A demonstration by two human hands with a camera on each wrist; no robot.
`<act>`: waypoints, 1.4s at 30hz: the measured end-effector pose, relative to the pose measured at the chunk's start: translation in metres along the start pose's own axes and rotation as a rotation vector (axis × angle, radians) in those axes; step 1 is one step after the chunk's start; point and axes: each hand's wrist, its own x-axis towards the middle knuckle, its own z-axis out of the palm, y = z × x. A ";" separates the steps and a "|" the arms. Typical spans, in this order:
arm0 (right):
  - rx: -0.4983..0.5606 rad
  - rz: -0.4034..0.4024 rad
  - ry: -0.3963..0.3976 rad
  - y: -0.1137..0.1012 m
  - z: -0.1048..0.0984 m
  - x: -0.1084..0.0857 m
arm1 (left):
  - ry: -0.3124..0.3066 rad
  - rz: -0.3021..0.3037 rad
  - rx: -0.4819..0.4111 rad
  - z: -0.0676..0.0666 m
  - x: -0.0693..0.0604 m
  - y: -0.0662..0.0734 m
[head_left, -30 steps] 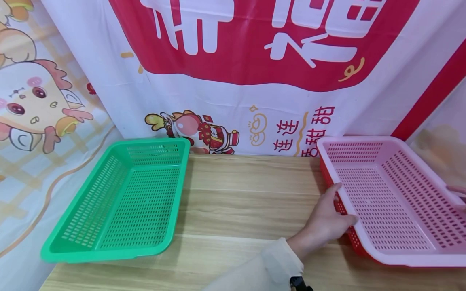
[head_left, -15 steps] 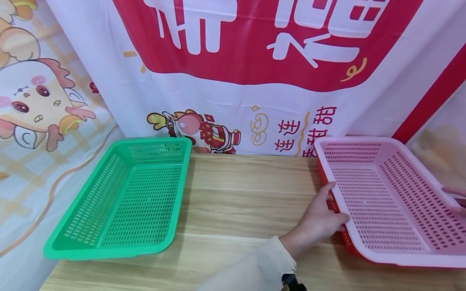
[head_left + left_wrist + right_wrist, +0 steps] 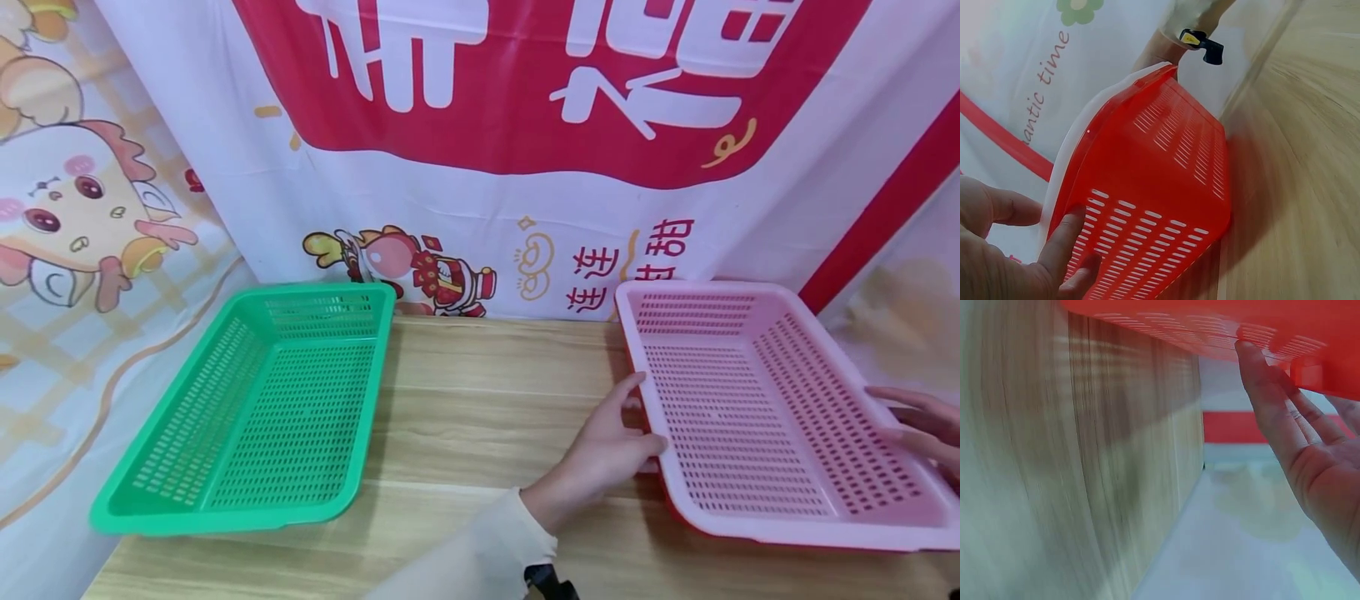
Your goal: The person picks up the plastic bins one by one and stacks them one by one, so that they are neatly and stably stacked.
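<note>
A pink perforated basket (image 3: 738, 429) sits nested in a red perforated basket (image 3: 1141, 169) at the right of the table. My left hand (image 3: 603, 446) grips the stack's left rim, thumb over the pink edge; in the left wrist view its fingers lie against the red outer wall. Across the stack, my right hand (image 3: 926, 429) holds the right rim, partly cut off by the frame. The right wrist view has its fingers (image 3: 1266, 406) up against the red basket's outside.
A green perforated basket (image 3: 300, 425) stands at the left of the wooden table (image 3: 480, 417). Printed cloth (image 3: 480, 200) hangs along the back, and patterned cloth (image 3: 75, 367) covers the left side.
Both hands have moved leftward, and the nested pink and red baskets have slid left with them. More of the right hand shows now. The green basket stays put.
</note>
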 end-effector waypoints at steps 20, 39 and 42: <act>-0.299 0.114 -0.006 -0.044 0.082 0.014 | 0.086 0.069 0.032 -0.075 -0.031 0.002; -0.205 0.153 -0.036 -0.080 0.157 0.038 | 0.271 0.090 0.140 -0.131 -0.055 0.006; -0.193 0.158 -0.032 -0.085 0.167 0.041 | 0.288 0.085 0.147 -0.139 -0.058 0.007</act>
